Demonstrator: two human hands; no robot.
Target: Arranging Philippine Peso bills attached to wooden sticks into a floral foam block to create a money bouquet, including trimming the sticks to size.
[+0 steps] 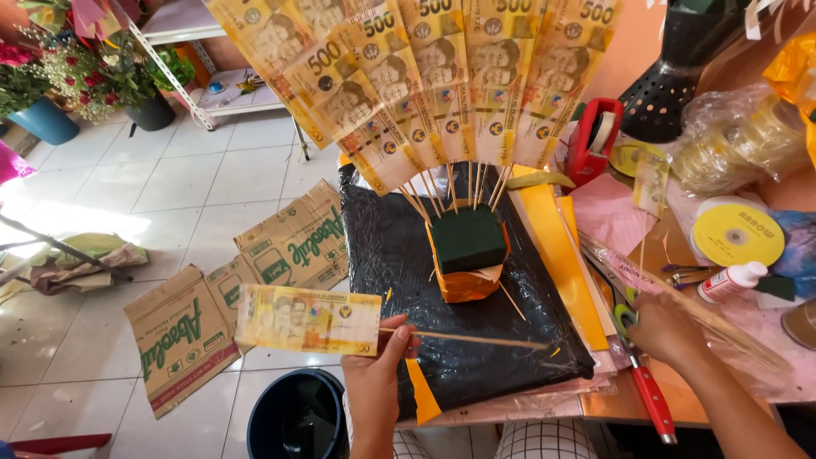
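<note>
Fan of banknotes [416,76] already standing in foam block [466,240], top centre. Left hand [374,374] pinching one skewered banknote [308,320], still unplaced; right hand [667,327] resting loosely open on skewers [722,327].

Small craft or florist's workshop, likely a gift-bouquet stall. Cluttered table [748,374] crowded with supplies: red tape dispenser [593,136], rolls of ribbon [738,235], glue bottle [729,281], red-handled scissors [646,387], sheets of orange and pink paper [557,246]. Green floral foam block [467,238] holds sticks fanned with banknotes [425,76]. Potted flower arrangements [81,72] stand on the white tiled floor [170,178], beside a white metal rack [229,85]. Flattened cardboard boxes [183,336] lie about. Far corners too dim to read.
</note>
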